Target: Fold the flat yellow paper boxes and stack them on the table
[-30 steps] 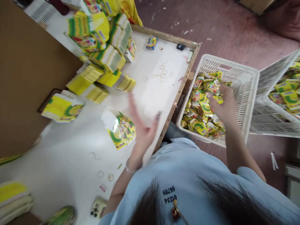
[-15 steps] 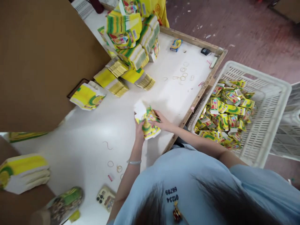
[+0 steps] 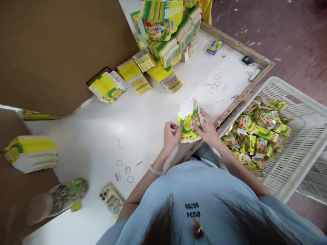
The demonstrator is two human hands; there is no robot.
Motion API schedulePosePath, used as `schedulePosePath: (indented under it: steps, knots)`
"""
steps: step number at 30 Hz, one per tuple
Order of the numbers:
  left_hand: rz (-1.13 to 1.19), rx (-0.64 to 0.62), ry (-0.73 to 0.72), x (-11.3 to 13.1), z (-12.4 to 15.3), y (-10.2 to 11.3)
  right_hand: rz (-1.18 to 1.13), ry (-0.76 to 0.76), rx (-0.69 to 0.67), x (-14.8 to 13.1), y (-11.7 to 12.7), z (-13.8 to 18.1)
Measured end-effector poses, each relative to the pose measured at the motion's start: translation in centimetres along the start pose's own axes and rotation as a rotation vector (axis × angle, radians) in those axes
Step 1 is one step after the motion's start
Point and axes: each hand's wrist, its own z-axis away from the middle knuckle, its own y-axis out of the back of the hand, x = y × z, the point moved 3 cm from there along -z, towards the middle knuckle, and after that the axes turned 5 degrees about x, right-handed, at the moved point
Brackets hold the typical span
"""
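Note:
A few flattened cardboard boxes (image 3: pixel 189 127), printed yellow and green with white flaps at the top, are between my hands near the table's front edge. My left hand (image 3: pixel 171 136) is at their left side, its thumb on the edge and its fingers curled. On the other side, my right hand (image 3: pixel 208 130) grips the right edge, thumb across the printed front and fingers behind. Part of the right fingers is hidden by the cardboard.
Bundles of flattened boxes (image 3: pixel 163 52) are piled at the back, beside a large brown carton (image 3: pixel 63 51). Rubber bands (image 3: pixel 217 83) lie on the white table (image 3: pixel 102 136). At right stands a white crate (image 3: pixel 301 136) of small boxes. A phone (image 3: pixel 112 200) and jar (image 3: pixel 68 192) are front left.
My view has shifted, so the table's things sit differently in the picture. The flattened boxes now stand nearer the table's right edge, and my left hand has moved lower along their side.

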Motion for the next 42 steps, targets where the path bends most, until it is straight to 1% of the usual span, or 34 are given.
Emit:
schedulePosePath:
  steps: [2,3,5,7,9,13,15,17,19,21,23,24,25,27,29,30,33,36,37,39,42]
  knots:
    - [-0.099,-0.114,0.003,0.6,1.0,0.3,0.215,0.054,0.084,-1.4,0.6,0.0]
    - [-0.156,-0.152,-0.007,1.1,1.3,0.2,0.314,0.046,0.109,-2.0,0.7,-0.2]
    - [-0.276,-0.185,-0.039,2.1,1.6,-0.3,0.468,-0.041,0.091,-2.6,0.7,-0.9]
    - [-0.327,-0.183,-0.072,3.0,1.4,-1.0,0.527,-0.139,0.030,-2.5,0.4,-1.9]
    - [-0.333,-0.189,-0.103,3.7,1.0,-1.5,0.458,-0.191,-0.009,-1.8,0.2,-3.3]
    - [-0.340,-0.176,-0.109,3.9,0.3,-1.2,0.129,-0.261,-0.050,0.3,0.6,-5.4]
    - [-0.331,-0.169,-0.088,3.7,0.1,-0.9,0.070,-0.281,-0.064,0.8,1.2,-5.7]
    - [-0.308,-0.162,-0.087,3.4,0.1,-0.8,0.109,-0.265,-0.027,0.7,2.2,-5.7]
    - [-0.276,-0.125,-0.125,3.3,0.1,-0.7,0.178,-0.200,0.087,-0.1,3.3,-5.4]
    - [-0.224,-0.052,-0.198,3.7,0.2,-0.6,0.207,-0.102,0.247,-1.4,4.4,-4.7]
    - [-0.125,0.012,-0.285,4.6,0.3,-0.3,0.141,-0.013,0.367,-2.9,4.9,-3.8]
    - [-0.062,0.013,-0.331,5.3,0.4,-0.2,0.083,0.022,0.391,-3.7,4.8,-3.2]
    - [-0.005,-0.009,-0.377,6.0,0.5,-0.1,0.025,0.054,0.387,-4.4,4.6,-2.7]
    - [0.048,-0.090,-0.469,7.6,0.9,0.0,-0.060,0.113,0.332,-6.0,3.9,-1.7]
    - [-0.002,-0.152,-0.569,9.1,1.3,0.2,-0.101,0.161,0.318,-7.4,3.1,-0.9]
    - [-0.046,-0.159,-0.620,9.6,1.5,0.3,-0.115,0.182,0.348,-8.0,2.8,-0.7]
    - [-0.140,-0.135,-0.759,10.5,2.2,0.9,-0.169,0.210,0.467,-9.1,2.2,-0.3]
    - [-0.150,-0.073,-0.836,10.7,2.5,1.5,-0.209,0.191,0.504,-9.4,1.6,-0.1]
    - [-0.146,-0.047,-0.862,10.7,2.5,1.7,-0.227,0.181,0.496,-9.3,1.4,0.0]
    - [-0.147,-0.020,-0.909,10.6,2.6,2.0,-0.288,0.171,0.436,-9.3,0.9,0.2]
    - [-0.183,-0.061,-0.928,10.4,2.7,2.1,-0.379,0.170,0.345,-9.6,0.2,0.6]
